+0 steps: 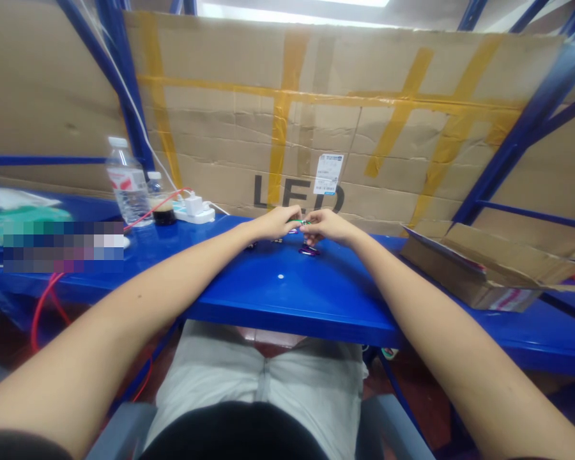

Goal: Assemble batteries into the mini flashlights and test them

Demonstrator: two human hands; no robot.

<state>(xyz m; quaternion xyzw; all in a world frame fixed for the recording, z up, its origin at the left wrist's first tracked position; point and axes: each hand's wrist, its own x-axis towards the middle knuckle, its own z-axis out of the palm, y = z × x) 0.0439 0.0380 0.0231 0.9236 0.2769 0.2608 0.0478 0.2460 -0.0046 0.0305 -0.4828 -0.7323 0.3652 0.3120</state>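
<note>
My left hand (278, 222) and my right hand (326, 226) meet above the far part of the blue table (268, 294). Between their pinched fingertips is a small thin green piece (296, 222), too small to make out its kind. Both hands are closed on it. Just below my right hand lies a small shiny purple item (309, 252) on the tabletop. More small dark or shiny bits lie under and beside my left hand, partly hidden by it.
At the left stand a water bottle (124, 185), a smaller bottle with dark liquid (163, 209) and a white power strip (196, 209) with a red cable. An open cardboard box (460, 271) sits at the right. A large cardboard sheet (220, 128) walls the back between blue posts.
</note>
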